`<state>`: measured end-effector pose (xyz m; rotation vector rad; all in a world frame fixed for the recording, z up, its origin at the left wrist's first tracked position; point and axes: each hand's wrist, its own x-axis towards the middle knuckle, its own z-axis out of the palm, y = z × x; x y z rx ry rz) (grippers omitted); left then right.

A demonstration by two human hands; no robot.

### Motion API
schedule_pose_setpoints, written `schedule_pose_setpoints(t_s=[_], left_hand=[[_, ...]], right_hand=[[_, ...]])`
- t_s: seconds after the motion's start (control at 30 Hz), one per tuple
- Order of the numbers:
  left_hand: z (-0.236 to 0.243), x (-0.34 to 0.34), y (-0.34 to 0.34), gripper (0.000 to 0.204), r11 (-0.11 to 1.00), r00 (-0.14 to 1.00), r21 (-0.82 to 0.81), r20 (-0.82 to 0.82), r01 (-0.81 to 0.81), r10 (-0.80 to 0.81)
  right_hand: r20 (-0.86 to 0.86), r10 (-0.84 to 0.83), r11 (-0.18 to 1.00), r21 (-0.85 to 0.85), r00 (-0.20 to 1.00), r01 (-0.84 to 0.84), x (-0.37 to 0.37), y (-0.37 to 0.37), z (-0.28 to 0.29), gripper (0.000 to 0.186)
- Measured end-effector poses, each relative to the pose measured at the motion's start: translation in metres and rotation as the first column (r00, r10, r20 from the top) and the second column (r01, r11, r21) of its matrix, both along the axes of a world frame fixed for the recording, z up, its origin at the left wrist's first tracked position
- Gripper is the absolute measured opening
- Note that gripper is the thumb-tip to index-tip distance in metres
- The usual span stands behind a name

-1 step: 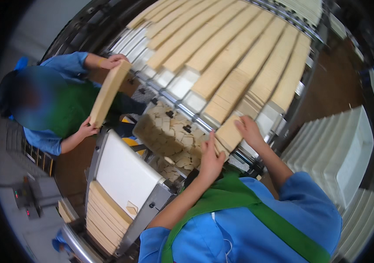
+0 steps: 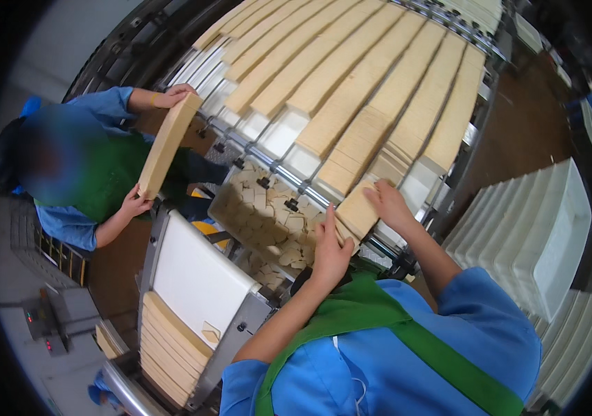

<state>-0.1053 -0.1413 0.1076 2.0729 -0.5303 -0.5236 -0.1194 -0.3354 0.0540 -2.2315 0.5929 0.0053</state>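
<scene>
My left hand and my right hand press against the two ends of a short row of tan biscuits. The row sits at the near end of one lane of the wide conveyor. Long lanes of the same tan biscuits, standing on edge, run away from me up the conveyor. My blue sleeves and green apron fill the lower edge of the view.
A co-worker in blue and green at the left holds a long row of biscuits between both hands. A bin of broken pieces lies below the conveyor end. A white belt carries packed rows. White trays are stacked at the right.
</scene>
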Motion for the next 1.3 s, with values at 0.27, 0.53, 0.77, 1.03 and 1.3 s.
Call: schedule_pose_setpoints(t_s=[0.27, 0.53, 0.77, 1.03, 1.3], left_hand=[[-0.01, 0.007, -0.01, 0.084, 0.994, 0.997, 0.083, -0.021, 0.077, -0.076], [-0.046, 0.028, -0.048, 0.077, 0.998, 0.998, 0.016, -0.025, 0.064, -0.064], [-0.049, 0.029, -0.049, 0.073, 0.935, 0.929, -0.331, -0.37, -0.128, -0.004], [-0.047, 0.05, 0.037, 0.067, 0.742, 0.899, -0.55, -0.406, -0.382, 0.162], [-0.087, 0.025, 0.22, 0.05, 0.661, 0.603, -0.094, 0.332, -0.744, 0.726]], right_hand=[[0.089, 0.088, 0.975, -0.211, 0.992, -0.067, -0.008, -0.007, -0.002, 0.053], [0.332, -0.142, 0.934, -0.268, 0.933, 0.237, -0.005, -0.033, 0.016, 0.045], [0.58, -0.345, 0.912, 0.023, 0.738, 0.409, 0.036, -0.036, -0.05, 0.063], [0.573, -0.01, 0.929, -0.298, 0.819, 0.22, 0.029, -0.016, -0.003, 0.063], [0.423, 0.55, 0.835, -0.28, 0.72, -0.474, 0.056, 0.132, 0.02, 0.058]])
